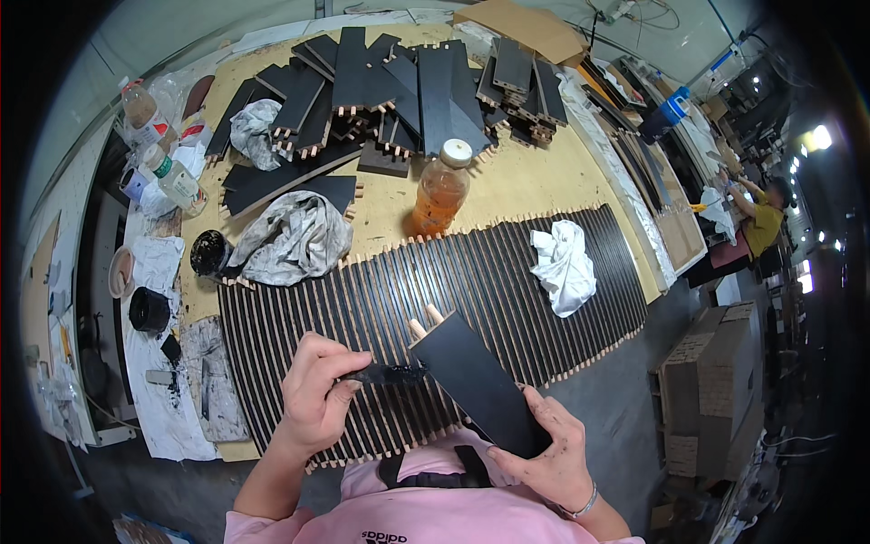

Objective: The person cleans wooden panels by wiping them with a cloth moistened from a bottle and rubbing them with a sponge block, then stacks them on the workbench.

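Observation:
My left hand (319,388) is closed on the handle of a small brush (397,373), coated in black. The brush's tip touches, or nearly touches, the left edge of a black wooden board (478,385). Gripping the lower end of that board is my right hand (546,446), thumb on the near side. Two pale dowels stick out of the board's upper end, and it is held tilted above a long row of black boards (408,299) standing on edge, packed side by side. A crumpled white cloth (564,267) lies on the row's right part.
Behind the row stands a bottle of orange liquid (441,190). A pile of black dowelled boards (362,91) fills the table's far side. Stained rags (299,238) and black paint pots (149,310) sit at left. Cartons (725,372) stand at right; a person (757,222) works beyond.

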### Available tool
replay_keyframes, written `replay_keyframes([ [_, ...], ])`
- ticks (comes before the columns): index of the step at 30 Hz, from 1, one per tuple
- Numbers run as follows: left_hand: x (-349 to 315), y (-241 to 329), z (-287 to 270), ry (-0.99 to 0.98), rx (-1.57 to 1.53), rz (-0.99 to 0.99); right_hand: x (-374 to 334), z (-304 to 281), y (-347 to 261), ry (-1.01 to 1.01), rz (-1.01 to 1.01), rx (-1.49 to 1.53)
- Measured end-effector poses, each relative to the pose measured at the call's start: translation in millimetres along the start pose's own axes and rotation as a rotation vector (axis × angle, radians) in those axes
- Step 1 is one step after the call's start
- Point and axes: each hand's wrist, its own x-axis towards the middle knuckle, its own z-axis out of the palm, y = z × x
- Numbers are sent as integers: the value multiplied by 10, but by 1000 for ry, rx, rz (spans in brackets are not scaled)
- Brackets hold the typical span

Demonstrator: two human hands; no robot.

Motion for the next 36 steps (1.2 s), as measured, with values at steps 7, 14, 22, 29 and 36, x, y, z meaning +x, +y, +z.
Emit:
replay_keyframes([
  [7, 14, 3, -19, 12, -16, -14, 10, -16, -36, 4, -7, -44],
  [14, 12, -31, -19, 13, -21, -14, 18, -23, -60, -4, -2, -65],
  [22, -26, 0, -20, 3, -66, -63, -10, -21, -30, 10, -16, -66],
  [29, -49, -6, -28, 21, -112, -88, -30, -21, -31, 4, -9, -64],
  [36, -42, 15, -47, -6, -114, -97, -20, 3, -5, -2, -12, -30],
])
